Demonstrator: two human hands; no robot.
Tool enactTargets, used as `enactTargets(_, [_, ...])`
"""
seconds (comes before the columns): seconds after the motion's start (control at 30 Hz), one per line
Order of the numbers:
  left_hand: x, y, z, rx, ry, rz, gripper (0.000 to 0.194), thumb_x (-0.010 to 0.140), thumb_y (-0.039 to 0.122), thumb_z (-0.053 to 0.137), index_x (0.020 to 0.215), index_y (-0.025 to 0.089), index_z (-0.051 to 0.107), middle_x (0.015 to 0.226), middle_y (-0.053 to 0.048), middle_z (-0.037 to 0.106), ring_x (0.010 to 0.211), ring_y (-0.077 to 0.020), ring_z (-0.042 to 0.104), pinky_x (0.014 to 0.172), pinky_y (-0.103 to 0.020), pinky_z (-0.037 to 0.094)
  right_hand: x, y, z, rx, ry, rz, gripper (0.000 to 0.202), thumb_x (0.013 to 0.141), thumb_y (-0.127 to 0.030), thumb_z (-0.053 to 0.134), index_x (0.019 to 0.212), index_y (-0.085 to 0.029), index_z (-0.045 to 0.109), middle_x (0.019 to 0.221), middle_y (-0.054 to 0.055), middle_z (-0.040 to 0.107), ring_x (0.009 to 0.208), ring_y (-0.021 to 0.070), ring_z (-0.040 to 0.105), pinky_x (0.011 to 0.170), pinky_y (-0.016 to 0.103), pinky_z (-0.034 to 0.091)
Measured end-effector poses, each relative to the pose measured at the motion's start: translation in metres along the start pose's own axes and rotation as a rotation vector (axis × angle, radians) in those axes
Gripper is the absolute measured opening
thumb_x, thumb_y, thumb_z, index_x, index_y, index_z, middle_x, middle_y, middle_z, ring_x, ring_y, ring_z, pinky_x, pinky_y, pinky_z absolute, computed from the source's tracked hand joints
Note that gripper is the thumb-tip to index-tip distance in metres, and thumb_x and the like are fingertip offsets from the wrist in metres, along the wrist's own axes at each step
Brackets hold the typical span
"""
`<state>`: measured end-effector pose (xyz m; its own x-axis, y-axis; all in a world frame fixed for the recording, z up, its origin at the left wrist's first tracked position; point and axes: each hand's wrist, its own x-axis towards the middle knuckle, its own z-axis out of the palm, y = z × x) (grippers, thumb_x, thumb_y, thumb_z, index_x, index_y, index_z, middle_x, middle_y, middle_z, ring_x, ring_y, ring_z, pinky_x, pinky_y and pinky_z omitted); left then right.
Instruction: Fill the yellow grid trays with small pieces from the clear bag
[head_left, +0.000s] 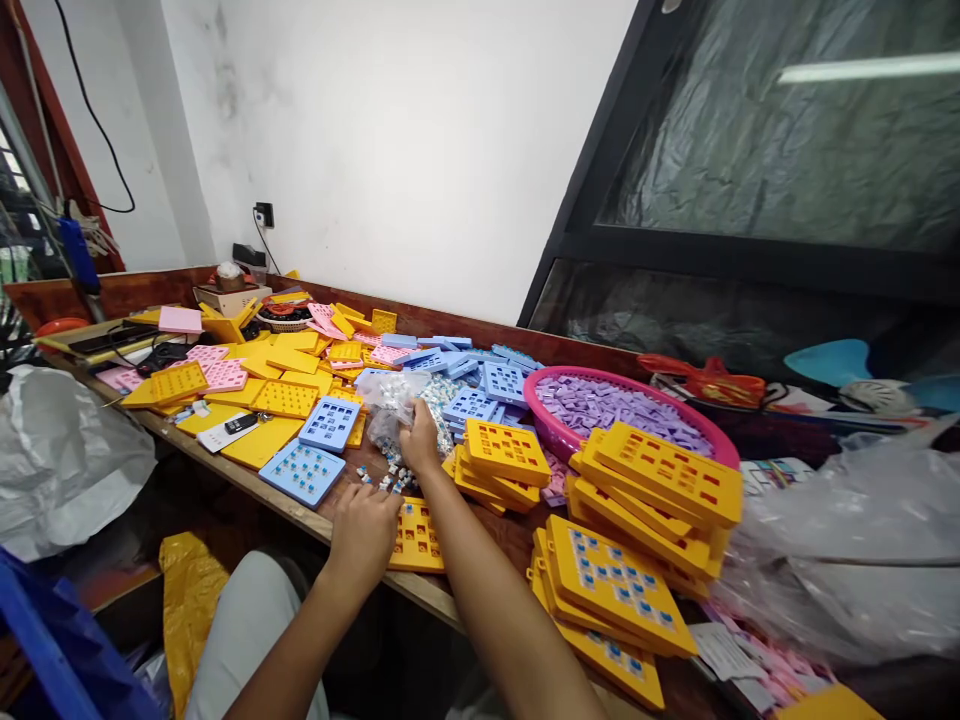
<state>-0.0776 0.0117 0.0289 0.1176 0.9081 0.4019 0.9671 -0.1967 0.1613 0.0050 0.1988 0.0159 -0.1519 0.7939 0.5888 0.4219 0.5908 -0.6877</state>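
My right hand [420,437] is closed on a clear plastic bag [394,395] that holds small white pieces. Under and beside the bag lies a heap of small white-and-blue pieces [439,425], which look like keyboard switches. My left hand [365,528] is curled at the table's front edge, fingertips together at the upper left corner of a yellow slotted board [418,538]. Whatever those fingers pinch is hidden. At least one blue-topped piece sits in that board. To the left, a light blue board [302,473] carries several such pieces, with another blue board [330,423] behind it.
Stacked yellow boards [506,452] stand to the right, with taller stacks [667,480] beyond. A pink basket [534,395] holds purple pieces. Yellow and pink boards [289,398] spread over the left side, with a car key [240,423] among them. Plastic sheeting [840,550] lies far right.
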Motion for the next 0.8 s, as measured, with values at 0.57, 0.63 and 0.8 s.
enactTargets(0.57, [-0.023, 0.037, 0.012, 0.093, 0.000, 0.032, 0.031, 0.097, 0.020, 0.048, 0.112, 0.009, 0.072, 0.109, -0.017, 0.070, 0.110, -0.0321, 0.058, 0.110, -0.054, 0.036, 0.006, 0.001, -0.013, -0.087, -0.089, 0.048, 0.035, 0.087, -0.024, 0.043, 0.121, -0.021, 0.048, 0.098, 0.007, 0.065, 0.087, 0.0239, 0.057, 0.077, 0.031, 0.040])
enactTargets(0.63, [-0.023, 0.031, 0.007, 0.048, 0.016, 0.023, 0.029, 0.098, 0.024, 0.048, 0.109, 0.012, 0.072, 0.106, -0.016, 0.070, 0.107, -0.0314, 0.059, 0.107, -0.053, 0.039, 0.003, 0.001, -0.013, -0.122, -0.129, 0.046, 0.030, 0.084, -0.022, 0.047, 0.114, -0.022, 0.052, 0.088, 0.005, 0.064, 0.080, 0.0241, 0.057, 0.073, 0.030, 0.040])
enactTargets(0.8, [-0.013, -0.012, 0.001, -0.153, 0.150, -0.076, 0.030, 0.098, 0.018, 0.048, 0.122, 0.020, 0.065, 0.122, -0.010, 0.067, 0.114, -0.0261, 0.057, 0.101, -0.042, 0.046, -0.001, 0.001, -0.015, -0.180, -0.090, 0.043, 0.029, 0.092, -0.020, 0.036, 0.117, -0.022, 0.051, 0.098, 0.006, 0.065, 0.089, 0.0240, 0.059, 0.079, 0.031, 0.041])
